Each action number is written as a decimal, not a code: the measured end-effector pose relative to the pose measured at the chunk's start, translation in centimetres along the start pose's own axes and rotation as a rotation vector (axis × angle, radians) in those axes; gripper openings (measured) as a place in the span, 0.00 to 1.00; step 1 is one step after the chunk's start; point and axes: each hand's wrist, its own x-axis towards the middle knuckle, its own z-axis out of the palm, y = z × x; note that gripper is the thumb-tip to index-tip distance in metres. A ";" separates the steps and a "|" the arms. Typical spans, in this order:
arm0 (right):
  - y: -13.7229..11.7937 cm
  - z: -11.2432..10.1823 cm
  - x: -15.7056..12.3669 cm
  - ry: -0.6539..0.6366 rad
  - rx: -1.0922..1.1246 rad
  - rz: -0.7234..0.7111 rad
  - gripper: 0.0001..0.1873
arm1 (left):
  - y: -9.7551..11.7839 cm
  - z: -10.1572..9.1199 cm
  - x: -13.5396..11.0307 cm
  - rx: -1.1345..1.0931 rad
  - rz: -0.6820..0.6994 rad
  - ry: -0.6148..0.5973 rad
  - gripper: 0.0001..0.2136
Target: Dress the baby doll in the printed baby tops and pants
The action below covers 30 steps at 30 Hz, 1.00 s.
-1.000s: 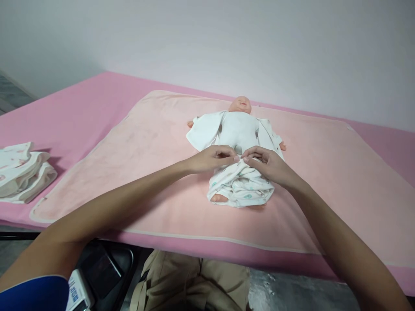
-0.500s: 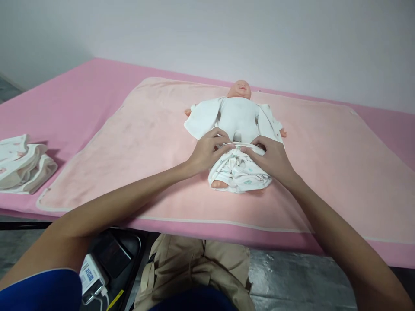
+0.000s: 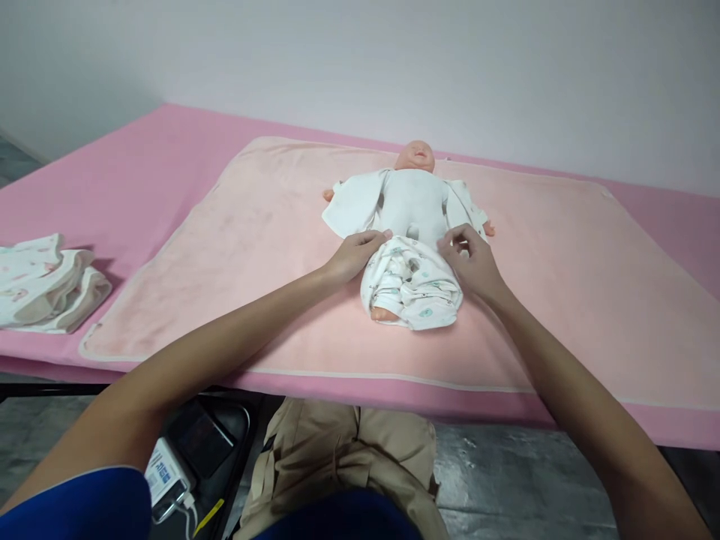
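Doll (image 3: 415, 204) lies face-up mid-towel (image 3: 253, 255), head toward the wall, feet toward the person. White shirt (image 3: 353, 210) is open, flaps spread to both sides. Printed pants (image 3: 415, 289) are bunched over the legs, with the waistband at hip level. One bare foot (image 3: 384, 313) pokes out at the lower left hem.

Left hand (image 3: 356, 255) is at the doll's hip on the person's left. Its fingers are curled narrow, tips pinching the waistband edge. Right hand (image 3: 471, 261) is at the opposite hip. Its fingers are curled tight too, bunched on the waistband next to the shirt flap. Both hands touch the pants, one each side, palms down, wrists resting on or just above the towel; can't tell which.

The towel lies on a pink table (image 3: 112, 172). A folded clothes stack (image 3: 48, 281) sits at the far left edge, well apart from the doll. A device with cable (image 3: 167, 476) is on the floor below the table, beside the person's knees.
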 end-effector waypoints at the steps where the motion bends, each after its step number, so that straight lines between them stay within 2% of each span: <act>1: -1.0 0.1 0.5 -0.062 -0.073 -0.065 0.22 | 0.5 0.1 0.1 0.068 0.050 -0.019 0.27; 3: -2.9 0.2 1.6 -0.236 -0.164 -0.145 0.20 | 1.6 0.2 0.5 0.172 0.146 -0.069 0.27; 4: -3.6 0.1 2.1 -0.329 -0.152 -0.137 0.20 | 2.1 0.2 0.7 0.208 0.175 -0.086 0.27; 6: -4.4 0.0 3.0 -0.453 0.015 -0.006 0.22 | 2.6 0.0 1.2 0.215 0.170 -0.117 0.27; 8: -4.2 -0.4 3.5 -0.477 0.283 0.195 0.23 | 2.6 -0.2 1.8 0.131 0.100 -0.132 0.25; 10: -3.2 -0.6 3.5 -0.429 0.511 0.343 0.23 | 1.9 -0.6 2.4 0.009 -0.001 -0.114 0.23; 12: -1.8 -0.6 3.0 -0.369 0.635 0.405 0.22 | 1.1 -1.1 2.8 -0.103 -0.091 -0.081 0.21; 15: 0.3 -0.6 1.6 -0.260 0.661 0.434 0.21 | -0.1 -2.0 2.5 -0.184 -0.163 -0.094 0.20; 17: 1.3 -0.5 0.6 -0.227 0.556 0.437 0.24 | -0.7 -2.7 2.0 -0.174 -0.163 -0.141 0.21; 19: 1.7 -0.4 -0.2 -0.178 0.383 0.406 0.32 | -1.1 -3.2 1.6 -0.114 -0.111 -0.163 0.22; 21: 1.6 0.1 -0.4 -0.086 0.243 0.323 0.38 | -1.3 -3.3 1.7 0.002 0.021 -0.128 0.25; 24: 0.7 1.6 0.5 -0.035 0.245 0.220 0.40 | -1.2 -2.6 2.8 0.136 0.230 -0.059 0.30; 27: 0.2 2.7 2.1 -0.025 0.332 0.172 0.41 | -0.6 -1.8 3.8 0.122 0.255 -0.106 0.31; 30: 0.1 1.9 3.4 0.006 0.265 0.099 0.40 | 0.2 -2.2 4.3 0.184 0.279 -0.076 0.31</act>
